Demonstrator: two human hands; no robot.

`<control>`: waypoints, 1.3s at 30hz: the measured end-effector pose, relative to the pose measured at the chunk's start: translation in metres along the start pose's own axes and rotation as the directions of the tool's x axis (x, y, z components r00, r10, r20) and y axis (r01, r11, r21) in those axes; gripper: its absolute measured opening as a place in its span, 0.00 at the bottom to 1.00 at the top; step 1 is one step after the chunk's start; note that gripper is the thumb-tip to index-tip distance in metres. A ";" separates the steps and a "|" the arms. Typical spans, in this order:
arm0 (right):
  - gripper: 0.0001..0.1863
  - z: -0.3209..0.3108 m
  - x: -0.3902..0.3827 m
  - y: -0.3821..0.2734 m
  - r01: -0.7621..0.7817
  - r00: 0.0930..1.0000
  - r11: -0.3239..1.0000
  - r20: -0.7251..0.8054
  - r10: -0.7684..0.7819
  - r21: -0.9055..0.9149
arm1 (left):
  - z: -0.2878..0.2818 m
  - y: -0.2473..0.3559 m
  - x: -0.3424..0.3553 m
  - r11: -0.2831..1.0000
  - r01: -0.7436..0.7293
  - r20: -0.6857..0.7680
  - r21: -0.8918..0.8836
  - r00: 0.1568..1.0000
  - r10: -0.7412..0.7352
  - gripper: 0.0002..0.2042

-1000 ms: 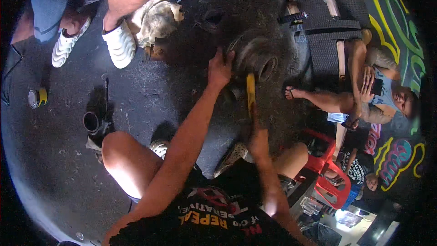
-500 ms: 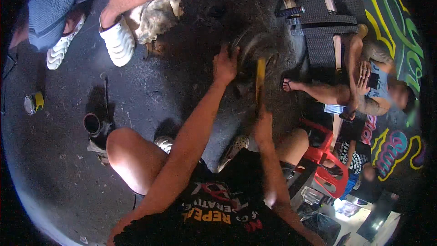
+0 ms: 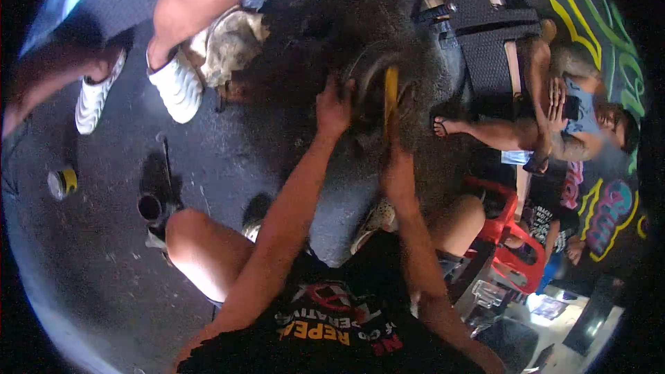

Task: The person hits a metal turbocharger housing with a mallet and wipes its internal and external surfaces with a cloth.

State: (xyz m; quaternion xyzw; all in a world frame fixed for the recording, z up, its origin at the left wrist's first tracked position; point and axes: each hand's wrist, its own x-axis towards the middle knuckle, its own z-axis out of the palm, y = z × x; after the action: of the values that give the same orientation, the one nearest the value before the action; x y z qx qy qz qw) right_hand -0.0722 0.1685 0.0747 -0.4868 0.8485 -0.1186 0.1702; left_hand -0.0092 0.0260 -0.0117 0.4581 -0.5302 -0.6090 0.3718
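In front of me on the dark floor sits a dark, round, ring-like part (image 3: pixel 371 62), dim and blurred. My left hand (image 3: pixel 334 109) is at its near left edge, thumb and fingers curled against the rim. My right hand (image 3: pixel 397 166) is closed around the lower end of a long tool with a yellow length (image 3: pixel 391 93). The yellow end reaches over the ring-like part; motion and poor light hide the tool's exact kind and whether it touches the part.
A grimy cloth (image 3: pixel 232 45) lies beside another person's white shoe (image 3: pixel 176 86). By my left knee stands a hollow metal part (image 3: pixel 149 208); a small can (image 3: pixel 62 183) is farther left. At right are a seated person's foot (image 3: pixel 449 127) and a red chair (image 3: pixel 516 239).
The whole view has shifted slightly. My right hand and the yellow tool have moved a little away from me, over the round part. My left hand stays at the rim.
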 end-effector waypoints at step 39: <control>0.20 -0.106 0.249 0.068 0.896 0.250 0.025 0.456 -0.854 -0.444 | 0.128 0.037 -0.015 0.871 0.178 -0.855 0.458 0.357 0.377 0.31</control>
State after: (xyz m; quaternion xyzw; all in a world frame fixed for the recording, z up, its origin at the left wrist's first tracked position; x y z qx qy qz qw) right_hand -0.2854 -0.0097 0.1038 -0.9282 0.3439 0.1118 -0.0883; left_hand -0.1282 0.0730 0.0297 0.7612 -0.3861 -0.0668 0.5168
